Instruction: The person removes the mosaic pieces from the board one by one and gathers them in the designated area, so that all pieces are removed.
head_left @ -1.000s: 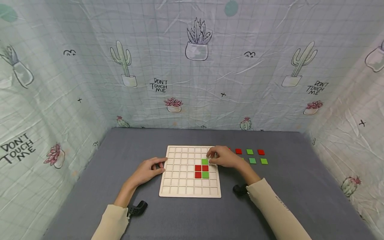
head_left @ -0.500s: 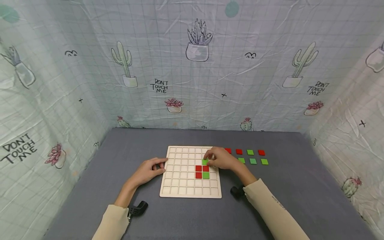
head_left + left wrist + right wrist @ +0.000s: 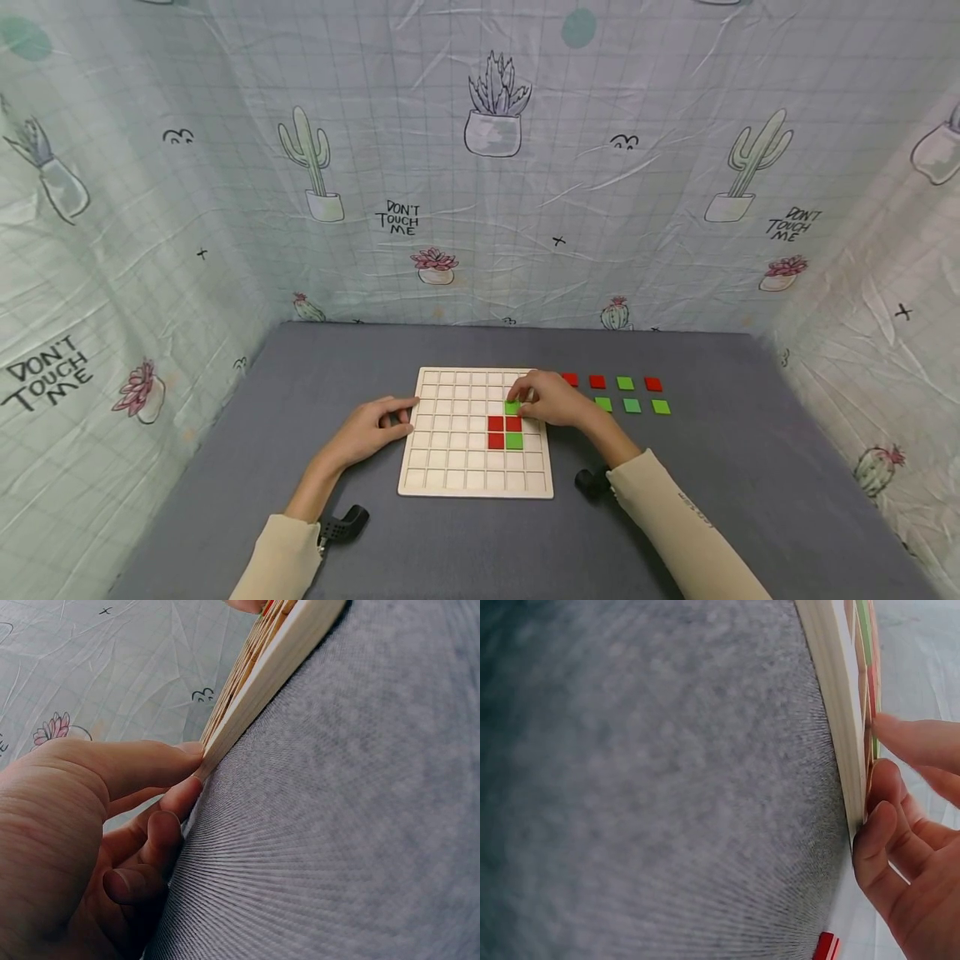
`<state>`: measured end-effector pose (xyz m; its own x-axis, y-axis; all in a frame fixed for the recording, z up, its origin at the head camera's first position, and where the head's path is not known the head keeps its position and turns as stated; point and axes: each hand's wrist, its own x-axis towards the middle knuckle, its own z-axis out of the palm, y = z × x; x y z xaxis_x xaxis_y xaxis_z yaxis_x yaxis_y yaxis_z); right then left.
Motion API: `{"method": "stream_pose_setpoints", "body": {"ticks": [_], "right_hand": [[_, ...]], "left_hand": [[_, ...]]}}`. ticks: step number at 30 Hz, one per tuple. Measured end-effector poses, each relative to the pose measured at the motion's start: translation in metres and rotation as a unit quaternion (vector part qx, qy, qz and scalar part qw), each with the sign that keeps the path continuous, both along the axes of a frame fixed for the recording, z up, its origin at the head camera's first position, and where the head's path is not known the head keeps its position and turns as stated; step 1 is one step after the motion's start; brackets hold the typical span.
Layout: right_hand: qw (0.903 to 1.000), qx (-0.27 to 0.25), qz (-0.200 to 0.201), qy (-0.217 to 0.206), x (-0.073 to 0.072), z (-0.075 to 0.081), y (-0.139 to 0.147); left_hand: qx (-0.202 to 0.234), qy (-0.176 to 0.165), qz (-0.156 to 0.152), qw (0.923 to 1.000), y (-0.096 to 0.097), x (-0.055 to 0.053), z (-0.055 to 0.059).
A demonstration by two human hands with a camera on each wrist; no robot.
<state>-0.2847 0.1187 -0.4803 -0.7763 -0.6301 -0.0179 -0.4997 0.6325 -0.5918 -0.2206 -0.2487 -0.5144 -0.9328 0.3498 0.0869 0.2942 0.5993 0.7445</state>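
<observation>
A pale wooden grid board (image 3: 442, 458) lies on the grey table. My left hand (image 3: 369, 430) rests at its left edge, with thumb and index fingertips touching the side; the left wrist view shows the thumb (image 3: 161, 761) straight and the other fingers loosely bent. Over the board's upper right, my right hand (image 3: 553, 398) pinches a green tile (image 3: 512, 407) lying in a cell, index finger at its far side and thumb at its right. Just nearer me sit red tiles (image 3: 496, 423) and another green tile (image 3: 513, 441) in adjoining cells.
Right of the board, loose tiles lie in two rows: red tiles (image 3: 597, 382) and a green tile (image 3: 625, 383) behind, green tiles (image 3: 661, 407) in front. One more, a teal-green tile (image 3: 632, 406), is in the front row. A patterned cloth (image 3: 495, 208) stands around the table.
My right hand has shifted a little left, its fingertips now closer around the green tile. More loose red and green tiles show beside it. My left hand has stayed at the edge.
</observation>
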Motion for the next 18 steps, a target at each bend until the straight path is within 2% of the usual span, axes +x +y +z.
{"method": "stream_pose_setpoints", "body": {"ticks": [9, 18], "right_hand": [[0.9997, 0.014, -0.016, -0.014, -0.0012, 0.0019, -0.0039], [0.9996, 0.01, -0.011, -0.023, -0.0025, 0.0028, -0.006]], "left_hand": [[0.0, 0.0, 0.004, 1.0, 0.0003, 0.0001, 0.0001], [0.001, 0.0, 0.002, 1.0, -0.0006, -0.0002, -0.0013]]}}
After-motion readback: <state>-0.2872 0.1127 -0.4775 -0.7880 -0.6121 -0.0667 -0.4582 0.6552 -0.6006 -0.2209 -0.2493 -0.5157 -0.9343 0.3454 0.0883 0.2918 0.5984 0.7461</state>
